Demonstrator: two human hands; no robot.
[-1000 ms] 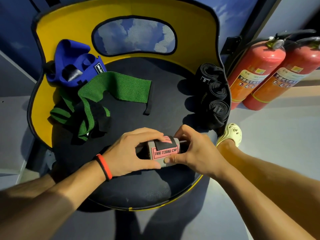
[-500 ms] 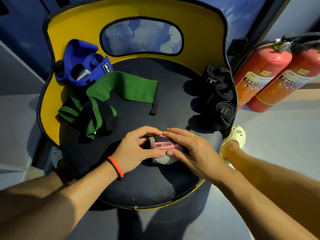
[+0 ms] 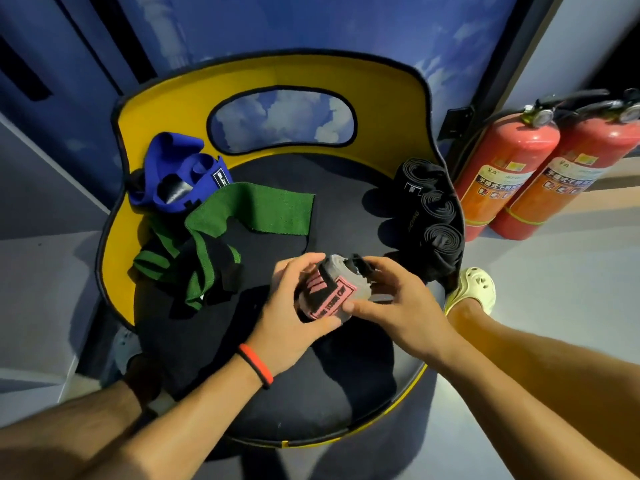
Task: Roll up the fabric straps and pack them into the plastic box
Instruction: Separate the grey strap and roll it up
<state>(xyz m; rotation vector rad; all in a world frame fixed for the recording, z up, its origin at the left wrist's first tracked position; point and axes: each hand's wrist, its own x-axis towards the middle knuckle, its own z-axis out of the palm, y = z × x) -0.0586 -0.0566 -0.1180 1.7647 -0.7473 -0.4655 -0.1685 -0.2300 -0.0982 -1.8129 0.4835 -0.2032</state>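
The surface is a round dark chair seat [image 3: 311,403] with a curved yellow backrest [image 3: 166,109]. The chair stands on a grey floor [image 3: 561,299] before a blue wall [image 3: 242,26] printed with clouds, and two red fire extinguishers [image 3: 509,174] stand at the right, just beside the chair. On the seat lie a loose green strap [image 3: 256,209] at the left, a blue strap [image 3: 180,178] behind it against the backrest, and three black rolled straps [image 3: 436,209] in a row along the right edge. A foot in a pale shoe [image 3: 474,289] rests on the floor near them. The grey rolled strap [image 3: 329,292] is over the front middle of the seat, between both hands. It is a short thick roll with a pink label in dark letters on its side and a black end at the top. The left hand [image 3: 291,320] – with a red and black wristband [image 3: 256,365] – curls its fingers around the roll from the left. The right hand [image 3: 405,299] pinches it, thumb on the label and fingers bent over the black end.
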